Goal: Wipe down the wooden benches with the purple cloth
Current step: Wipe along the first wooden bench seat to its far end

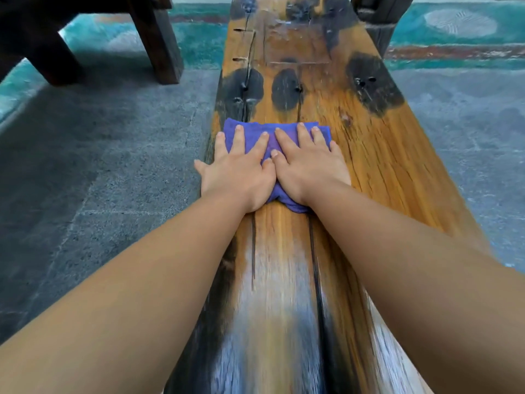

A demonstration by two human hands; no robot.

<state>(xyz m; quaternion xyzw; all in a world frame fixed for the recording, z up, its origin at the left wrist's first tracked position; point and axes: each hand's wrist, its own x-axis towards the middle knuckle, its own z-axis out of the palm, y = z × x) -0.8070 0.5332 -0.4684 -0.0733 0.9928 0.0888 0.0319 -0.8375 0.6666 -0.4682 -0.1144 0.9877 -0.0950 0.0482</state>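
A long wooden bench (pixel 377 155) runs away from me up the middle of the view, orange-brown with dark stained patches and two long cracks. A folded purple cloth (pixel 252 132) lies flat on its left half. My left hand (pixel 238 169) and my right hand (pixel 309 163) press side by side on the cloth, palms down and fingers spread, thumbs touching. Most of the cloth is hidden under the hands; its far edge and a bunched near end show. The near part of the bench is blurred.
Grey stone floor (pixel 99 172) lies on both sides of the bench. A dark wooden piece of furniture with thick legs (pixel 159 44) stands at the far left. Another dark leg (pixel 380 29) is at the bench's far right. Teal patterned flooring (pixel 454 27) lies beyond.
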